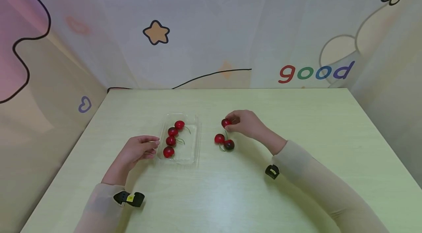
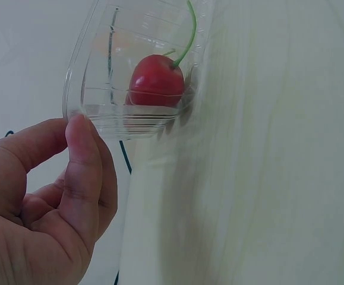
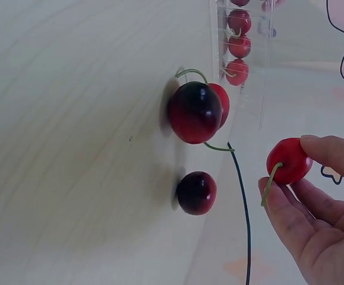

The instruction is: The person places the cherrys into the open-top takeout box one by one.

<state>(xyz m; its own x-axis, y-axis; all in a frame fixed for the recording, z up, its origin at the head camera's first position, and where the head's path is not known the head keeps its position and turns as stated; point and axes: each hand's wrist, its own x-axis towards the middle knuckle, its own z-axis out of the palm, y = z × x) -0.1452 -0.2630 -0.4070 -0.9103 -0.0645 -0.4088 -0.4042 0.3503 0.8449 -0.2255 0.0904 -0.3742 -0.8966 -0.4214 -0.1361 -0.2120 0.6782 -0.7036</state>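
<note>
My left hand pinches the left rim of a clear plastic box between thumb and fingers. Inside the box, several red cherries line up along its left side; one cherry with a green stem shows closely in the left wrist view. To the right of the box, my right hand holds a red cherry by its sides, raised above the table, its stem hanging down. Below that hand lie a red cherry and a darker cherry. Another dark cherry on the table shows only in the right wrist view.
The pale wooden table spreads around the box and cherries. A printed curtain hangs behind it and along the sides. Black straps sit on both wrists over light sleeves.
</note>
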